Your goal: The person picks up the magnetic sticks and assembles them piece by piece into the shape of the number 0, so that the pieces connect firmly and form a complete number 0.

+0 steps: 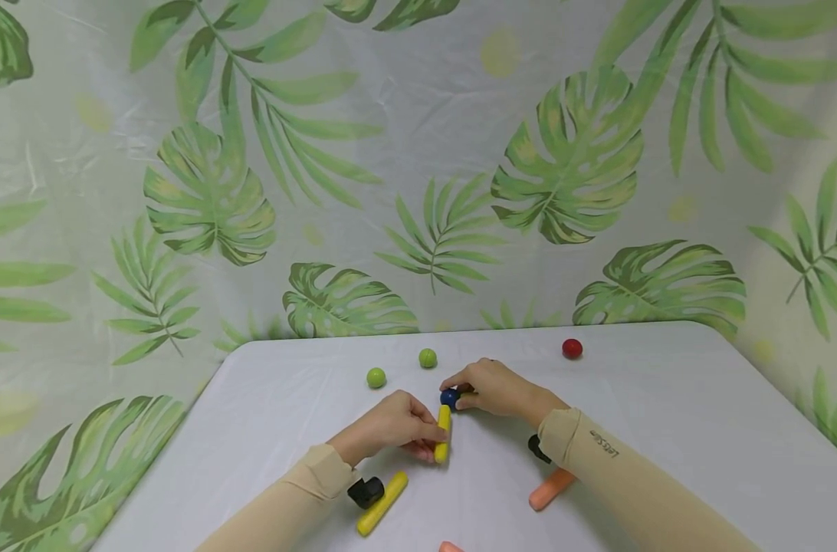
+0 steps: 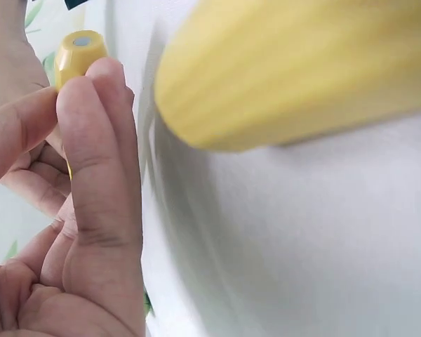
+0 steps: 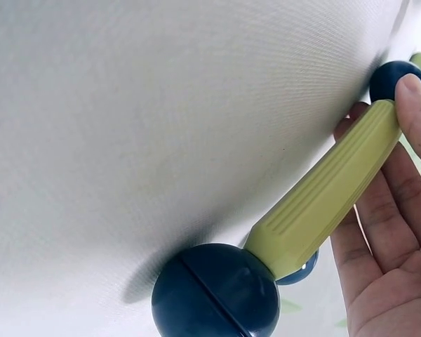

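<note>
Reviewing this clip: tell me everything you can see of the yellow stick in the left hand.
The yellow stick is a short, straight, plastic-looking rod; one end is tapered and faceted, with a grey disc set in its tip. The left hand pinches it near its middle. In the head view it points away from the person, its far end close by a blue ball; whether they touch is unclear.

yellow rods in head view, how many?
2. One yellow rod is pinched in the left hand; the other yellow rod lies on the table, nearer the camera wearer. More may be hidden.
</note>
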{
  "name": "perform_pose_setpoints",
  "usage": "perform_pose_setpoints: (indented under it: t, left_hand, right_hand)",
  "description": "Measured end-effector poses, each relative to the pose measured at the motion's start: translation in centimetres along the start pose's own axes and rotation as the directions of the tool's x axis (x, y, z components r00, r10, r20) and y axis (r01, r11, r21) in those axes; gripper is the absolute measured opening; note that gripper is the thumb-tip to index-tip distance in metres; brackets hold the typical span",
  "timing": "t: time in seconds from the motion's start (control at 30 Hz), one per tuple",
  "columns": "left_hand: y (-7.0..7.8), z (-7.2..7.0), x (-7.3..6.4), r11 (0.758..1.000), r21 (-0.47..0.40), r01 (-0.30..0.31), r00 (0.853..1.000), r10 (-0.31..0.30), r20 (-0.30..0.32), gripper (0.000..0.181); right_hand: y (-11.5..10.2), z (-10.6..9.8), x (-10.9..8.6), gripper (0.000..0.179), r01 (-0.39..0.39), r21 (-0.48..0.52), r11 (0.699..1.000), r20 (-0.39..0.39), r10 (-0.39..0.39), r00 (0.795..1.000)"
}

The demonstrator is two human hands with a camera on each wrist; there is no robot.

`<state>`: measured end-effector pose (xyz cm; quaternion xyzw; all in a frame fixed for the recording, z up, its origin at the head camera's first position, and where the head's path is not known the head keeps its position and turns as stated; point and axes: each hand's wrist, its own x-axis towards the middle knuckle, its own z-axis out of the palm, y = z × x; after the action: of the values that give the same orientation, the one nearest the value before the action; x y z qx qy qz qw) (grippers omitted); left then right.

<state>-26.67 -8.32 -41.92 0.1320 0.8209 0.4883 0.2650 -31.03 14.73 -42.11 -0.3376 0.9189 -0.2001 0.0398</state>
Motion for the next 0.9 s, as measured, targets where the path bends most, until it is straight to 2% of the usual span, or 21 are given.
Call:
perform_pose_setpoints:
  t: [0.9]
  left_hand:
    - [0.36, 0.56, 0.46, 0.996, -0.086, 0.01, 1.0, -0.008, 0.016, 0.019]
  right_hand:
    - [0.03, 0.09, 0.12, 0.038, -0.015, -0.017, 1.0, 0.006, 0.015, 1.0]
